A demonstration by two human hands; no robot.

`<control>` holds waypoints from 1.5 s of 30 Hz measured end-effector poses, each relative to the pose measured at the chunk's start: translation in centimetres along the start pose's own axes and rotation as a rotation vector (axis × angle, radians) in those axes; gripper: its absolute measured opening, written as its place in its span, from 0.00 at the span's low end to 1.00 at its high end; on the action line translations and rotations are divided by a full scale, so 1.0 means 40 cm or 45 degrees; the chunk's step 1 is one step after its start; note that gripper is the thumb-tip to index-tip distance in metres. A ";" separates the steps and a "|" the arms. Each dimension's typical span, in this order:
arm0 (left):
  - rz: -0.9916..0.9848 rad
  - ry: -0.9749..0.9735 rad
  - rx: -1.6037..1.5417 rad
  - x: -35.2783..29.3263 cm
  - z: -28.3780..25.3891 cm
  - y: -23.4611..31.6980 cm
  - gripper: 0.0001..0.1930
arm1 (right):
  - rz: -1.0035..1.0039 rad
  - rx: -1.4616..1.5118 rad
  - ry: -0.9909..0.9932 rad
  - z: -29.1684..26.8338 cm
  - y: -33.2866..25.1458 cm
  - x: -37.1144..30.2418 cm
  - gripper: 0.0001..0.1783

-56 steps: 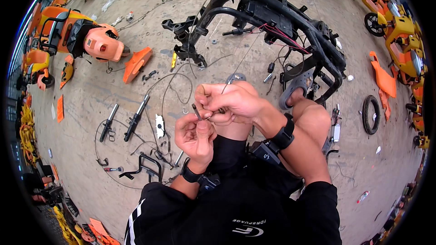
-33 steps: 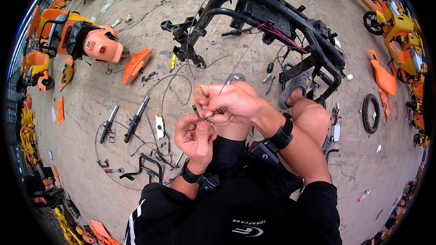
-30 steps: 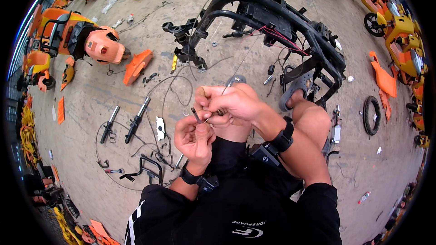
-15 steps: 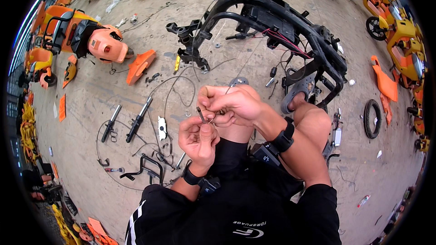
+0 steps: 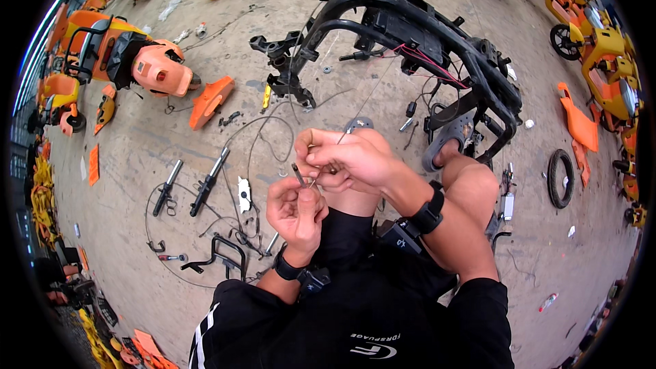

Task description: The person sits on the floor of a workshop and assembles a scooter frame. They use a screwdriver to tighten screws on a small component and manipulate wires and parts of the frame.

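Observation:
My left hand [image 5: 296, 219] is closed in a pinch, thumb against fingers, on a short dark rod-like piece [image 5: 298, 175] that sticks up from the fingertips. Just above and to the right, my right hand [image 5: 362, 157] is closed on a thin cable [image 5: 313, 182], which runs down to the left fingertips. Both hands are close together over my knee. Whether the cable joins the dark piece is too small to tell. A thin line [image 5: 367, 96] rises from behind the right hand toward the black scooter frame [image 5: 335, 25].
Loose cables [image 5: 250, 157], two fork tubes [image 5: 210, 181], a white plate [image 5: 244, 194] and a black bracket [image 5: 229, 249] lie on the floor at left. Orange panels [image 5: 212, 101], a tire [image 5: 560, 179] and parked scooters [image 5: 608, 48] stand or lie around.
The left hand and the dark piece have shifted very slightly left. The thin cable between the hands shows a little more; the grips look the same.

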State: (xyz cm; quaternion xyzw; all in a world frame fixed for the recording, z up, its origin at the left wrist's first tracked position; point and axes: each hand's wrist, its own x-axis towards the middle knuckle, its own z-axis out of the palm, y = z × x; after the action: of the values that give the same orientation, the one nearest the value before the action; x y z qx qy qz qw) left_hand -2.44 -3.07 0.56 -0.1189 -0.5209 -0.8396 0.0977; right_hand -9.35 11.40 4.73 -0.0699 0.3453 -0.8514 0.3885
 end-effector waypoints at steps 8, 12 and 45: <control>0.044 0.019 0.073 -0.007 -0.001 -0.012 0.12 | -0.848 -1.459 0.784 0.013 0.042 -0.087 0.10; 0.066 0.019 0.121 -0.010 -0.004 -0.015 0.10 | -1.191 -1.833 0.935 0.077 0.040 -0.099 0.08; 0.041 0.118 0.103 -0.019 -0.001 -0.009 0.09 | -1.400 -2.097 0.784 0.063 0.081 -0.068 0.10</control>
State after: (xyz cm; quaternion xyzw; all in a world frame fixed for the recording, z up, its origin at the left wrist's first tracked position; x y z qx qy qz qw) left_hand -1.80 -2.91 0.01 -0.0844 -0.5475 -0.8207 0.1399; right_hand -4.52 10.49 4.94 -0.2411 0.8253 -0.3923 -0.3269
